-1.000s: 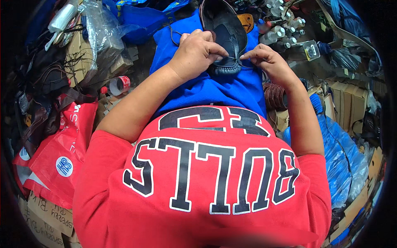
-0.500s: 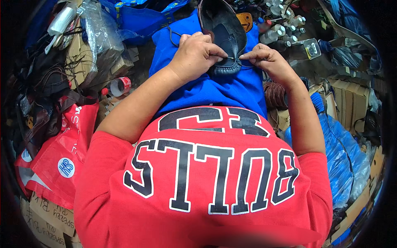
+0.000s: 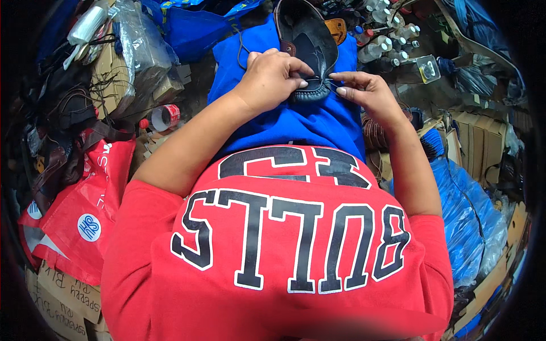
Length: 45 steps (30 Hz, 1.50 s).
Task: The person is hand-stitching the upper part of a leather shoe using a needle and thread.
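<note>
A black leather shoe upper [image 3: 313,94], with a gathered toe seam and a brown lining, lies on the blue cloth [image 3: 256,128] over my lap, toe toward me. Left of the toe, my left hand [image 3: 270,77] is closed, its thumb and forefinger near a thin dark thread [image 3: 318,79] that crosses the seam. My right hand [image 3: 369,94] hovers at the toe's right side. Its forefinger points at the seam and its thumb stands apart below. Whether a needle is on the thread is too small to tell. A tan leather tab [image 3: 336,31] projects from the shoe's right side.
Plastic bottles [image 3: 375,48] cluster at the far right. Blue plastic wrap [image 3: 466,210] and cardboard pieces [image 3: 478,133] lie to the right. A red bag [image 3: 74,233], a fallen bottle [image 3: 166,118] and clear-wrapped boxes [image 3: 145,57] are on the left.
My right thumb and forefinger have parted from their pinch beside the toe. My left fingers have spread slightly, and the shoe has shifted a little.
</note>
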Motion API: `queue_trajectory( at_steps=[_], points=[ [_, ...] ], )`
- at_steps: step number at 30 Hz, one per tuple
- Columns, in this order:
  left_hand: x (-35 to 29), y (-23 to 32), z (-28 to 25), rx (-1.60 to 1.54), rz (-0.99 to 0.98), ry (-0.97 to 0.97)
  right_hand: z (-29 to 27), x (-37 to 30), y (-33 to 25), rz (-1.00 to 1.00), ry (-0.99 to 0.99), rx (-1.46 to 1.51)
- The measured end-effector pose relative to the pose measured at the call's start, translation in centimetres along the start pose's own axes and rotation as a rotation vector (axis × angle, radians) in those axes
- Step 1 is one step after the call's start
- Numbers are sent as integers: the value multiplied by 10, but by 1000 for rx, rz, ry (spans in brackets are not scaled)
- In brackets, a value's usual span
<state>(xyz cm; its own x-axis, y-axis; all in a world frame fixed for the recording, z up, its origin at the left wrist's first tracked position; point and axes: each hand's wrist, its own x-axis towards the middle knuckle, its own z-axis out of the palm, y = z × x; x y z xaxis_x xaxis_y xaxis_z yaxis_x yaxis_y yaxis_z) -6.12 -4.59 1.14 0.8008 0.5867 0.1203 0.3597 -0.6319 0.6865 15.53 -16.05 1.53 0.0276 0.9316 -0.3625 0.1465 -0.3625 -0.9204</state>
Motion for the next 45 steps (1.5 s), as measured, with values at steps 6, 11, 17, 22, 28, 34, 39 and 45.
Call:
queue_trajectory(
  at_steps=[6, 11, 17, 22, 28, 34, 39, 45],
  points=[
    [14, 3, 14, -122, -166, -78, 3, 8, -6, 39, -14, 74],
    [19, 8, 12, -57, -113, -149, 4, 18, -22, 78, -75, -145],
    [19, 12, -10, 272, 113, -142, -6, 19, -14, 34, -114, -89],
    [10, 11, -16, 259, 30, -227, -22, 8, 4, 74, -79, 71],
    [24, 17, -6, 106, -60, -300, -29, -8, 12, -28, 31, -167],
    [21, 16, -6, 288, 140, -306, -52, 3, -16, -268, 147, -407],
    [21, 9, -1, 311, 209, -273, -62, 23, 8, -404, 531, -975],
    [14, 2, -2, 322, 151, -259, 0, 11, -65, -586, -5, -1409]
  ],
)
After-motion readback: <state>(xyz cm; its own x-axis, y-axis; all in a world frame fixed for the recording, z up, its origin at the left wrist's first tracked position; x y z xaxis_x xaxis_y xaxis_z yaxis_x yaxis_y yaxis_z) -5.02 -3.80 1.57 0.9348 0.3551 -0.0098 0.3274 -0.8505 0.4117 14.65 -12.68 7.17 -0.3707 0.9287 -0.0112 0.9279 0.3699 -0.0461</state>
